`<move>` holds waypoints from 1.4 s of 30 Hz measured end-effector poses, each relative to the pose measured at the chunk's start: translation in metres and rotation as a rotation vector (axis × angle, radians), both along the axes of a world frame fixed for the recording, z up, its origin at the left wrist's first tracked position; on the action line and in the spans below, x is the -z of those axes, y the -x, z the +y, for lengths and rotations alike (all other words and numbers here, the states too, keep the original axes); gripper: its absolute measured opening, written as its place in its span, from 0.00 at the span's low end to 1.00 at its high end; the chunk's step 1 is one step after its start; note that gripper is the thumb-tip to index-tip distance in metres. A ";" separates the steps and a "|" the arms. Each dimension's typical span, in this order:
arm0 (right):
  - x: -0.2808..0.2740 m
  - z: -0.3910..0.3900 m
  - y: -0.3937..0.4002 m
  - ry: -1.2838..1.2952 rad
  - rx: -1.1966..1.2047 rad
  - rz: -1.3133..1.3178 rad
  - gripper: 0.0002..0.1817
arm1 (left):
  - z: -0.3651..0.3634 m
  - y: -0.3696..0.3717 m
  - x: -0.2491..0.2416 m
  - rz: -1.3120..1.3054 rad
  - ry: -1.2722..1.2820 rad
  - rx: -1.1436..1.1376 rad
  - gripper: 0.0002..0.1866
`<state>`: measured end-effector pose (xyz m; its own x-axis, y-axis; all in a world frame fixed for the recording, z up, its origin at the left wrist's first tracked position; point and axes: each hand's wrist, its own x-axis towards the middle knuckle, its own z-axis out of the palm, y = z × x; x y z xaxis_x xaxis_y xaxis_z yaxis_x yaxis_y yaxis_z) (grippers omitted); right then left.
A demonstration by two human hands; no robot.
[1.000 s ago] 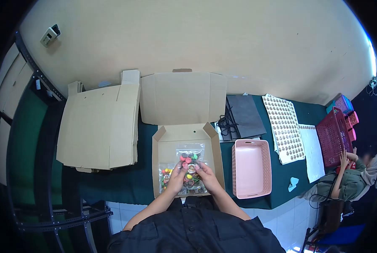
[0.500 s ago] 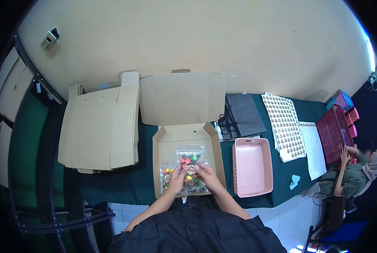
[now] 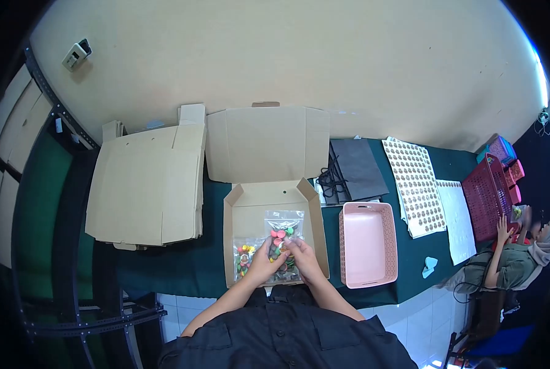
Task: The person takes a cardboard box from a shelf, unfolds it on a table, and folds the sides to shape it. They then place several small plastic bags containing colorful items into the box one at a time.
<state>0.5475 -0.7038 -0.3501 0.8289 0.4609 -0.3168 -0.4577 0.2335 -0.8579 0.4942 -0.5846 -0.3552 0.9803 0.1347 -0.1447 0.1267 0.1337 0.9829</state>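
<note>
Both hands are over an open cardboard box (image 3: 268, 195) with its lid raised. Between them is a clear zip bag (image 3: 285, 219) of small colourful pieces, its top edge pointing away from me. My left hand (image 3: 267, 261) grips the bag's left side. On its right side, my right hand (image 3: 303, 256) has its fingers closed on the bag. Another clear bag (image 3: 242, 258) with colourful pieces lies in the box, left of my left hand. The lower part of the held bag is partly hidden by my fingers.
Flat cardboard boxes (image 3: 145, 187) are stacked at left. To the right are a pink basket (image 3: 368, 246), black paper bags (image 3: 362, 169), sticker sheets (image 3: 415, 184), a blue scrap (image 3: 430, 265) and a maroon basket (image 3: 485, 197). A co-worker (image 3: 505, 264) is at far right.
The held bag has shifted slightly right, and my hands have drawn closer together around it. The co-worker's arm at far right has moved.
</note>
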 end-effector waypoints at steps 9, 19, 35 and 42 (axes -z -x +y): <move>0.014 -0.004 -0.001 0.050 0.052 0.025 0.16 | -0.007 0.002 0.009 -0.107 -0.058 -0.084 0.22; 0.020 -0.002 -0.001 -0.078 -0.063 0.024 0.16 | -0.001 0.000 0.004 -0.014 0.042 -0.211 0.19; 0.000 -0.007 0.006 0.014 -0.100 -0.031 0.17 | 0.001 0.002 0.002 -0.092 -0.230 -0.043 0.29; 0.005 -0.005 0.003 -0.015 -0.126 -0.027 0.17 | 0.003 0.002 0.022 -0.023 -0.005 -0.086 0.20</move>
<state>0.5443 -0.7086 -0.3549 0.7723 0.5664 -0.2876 -0.4612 0.1886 -0.8670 0.4919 -0.5813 -0.3774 0.9682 0.2192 -0.1209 0.0919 0.1379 0.9862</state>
